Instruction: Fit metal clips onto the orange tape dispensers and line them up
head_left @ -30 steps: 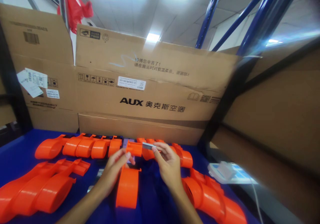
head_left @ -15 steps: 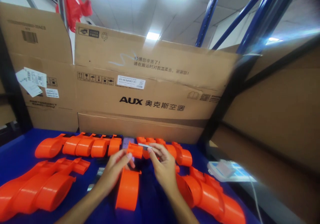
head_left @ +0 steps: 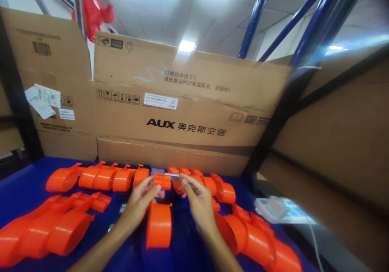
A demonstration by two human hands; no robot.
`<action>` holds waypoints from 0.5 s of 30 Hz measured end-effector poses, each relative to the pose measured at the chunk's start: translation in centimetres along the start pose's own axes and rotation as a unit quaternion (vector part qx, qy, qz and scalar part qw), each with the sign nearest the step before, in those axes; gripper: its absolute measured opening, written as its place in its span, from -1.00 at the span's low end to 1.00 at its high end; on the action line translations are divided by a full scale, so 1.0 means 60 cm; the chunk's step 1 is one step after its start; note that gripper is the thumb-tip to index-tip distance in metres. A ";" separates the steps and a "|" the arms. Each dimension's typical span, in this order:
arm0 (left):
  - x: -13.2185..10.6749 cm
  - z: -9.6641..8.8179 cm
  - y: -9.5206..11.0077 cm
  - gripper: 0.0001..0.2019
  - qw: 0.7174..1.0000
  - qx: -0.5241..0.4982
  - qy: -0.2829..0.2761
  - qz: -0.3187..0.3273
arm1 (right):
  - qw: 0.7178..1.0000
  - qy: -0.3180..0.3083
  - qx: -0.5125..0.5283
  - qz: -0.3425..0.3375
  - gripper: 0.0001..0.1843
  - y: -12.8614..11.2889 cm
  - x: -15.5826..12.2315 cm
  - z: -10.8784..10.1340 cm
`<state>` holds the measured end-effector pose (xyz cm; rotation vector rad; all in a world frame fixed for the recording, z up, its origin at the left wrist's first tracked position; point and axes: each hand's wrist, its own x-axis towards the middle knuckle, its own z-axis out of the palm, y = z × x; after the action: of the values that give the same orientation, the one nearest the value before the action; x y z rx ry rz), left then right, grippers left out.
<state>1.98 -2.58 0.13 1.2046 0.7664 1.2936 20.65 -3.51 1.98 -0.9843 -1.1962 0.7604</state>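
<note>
An orange plastic housing (head_left: 158, 219) stands between my hands on the blue table (head_left: 18, 191), its narrow neck pointing away from me. My left hand (head_left: 140, 201) pinches the neck from the left, fingers closed on it. My right hand (head_left: 197, 201) holds a small grey strip (head_left: 172, 175) in its fingertips, right at the neck's top. A dark phone-like device (head_left: 157, 171) lies just behind the neck.
Rows of the same orange housings lie at the back left (head_left: 97, 177), front left (head_left: 51, 225), back right (head_left: 209, 183) and front right (head_left: 258, 239). Tall cardboard boxes (head_left: 182, 114) wall the table's far side and right. A white packet (head_left: 275, 208) sits at the right edge.
My right hand has moved left and slightly away from me, bringing the grey strip against the neck of the housing. My left hand has stayed on the neck.
</note>
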 end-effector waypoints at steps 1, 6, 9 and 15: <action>0.000 0.000 -0.003 -0.43 1.000 -0.001 0.007 0.001 | 1.000 -0.001 0.005 0.006 -0.65 0.000 -0.001 0.001; 0.000 -0.001 -0.009 -0.28 0.999 0.013 0.026 0.017 | 0.995 0.012 0.082 0.056 -0.60 0.002 -0.008 0.011; 0.000 -0.002 -0.007 -0.29 0.999 0.024 0.033 0.020 | 0.989 0.004 0.119 0.090 -0.58 0.001 -0.013 0.016; 0.000 0.000 -0.008 -0.28 0.999 0.027 0.023 0.026 | 0.982 -0.025 0.155 0.105 -0.56 0.004 -0.023 0.021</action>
<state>2.10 -2.53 -0.34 1.2499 0.8124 1.3550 19.14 -4.39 1.29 -0.8418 -0.9870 1.1091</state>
